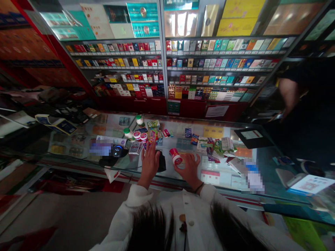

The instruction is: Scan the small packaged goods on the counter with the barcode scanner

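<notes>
Your left hand point(150, 163) is spread, just beside a black soft pouch point(161, 161). Your curved right hand point(190, 170) touches a tilted white plastic bottle with a red cap point(176, 156); you can't tell if it grips. Both hands sit just inside the front edge of the glass display counter point(167, 182).

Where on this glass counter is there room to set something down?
Try the glass counter between the blue booklet and the green-capped bottle, or the strip between the loose packets and the black tray. It's crowded around the left hand and right hand.
</notes>
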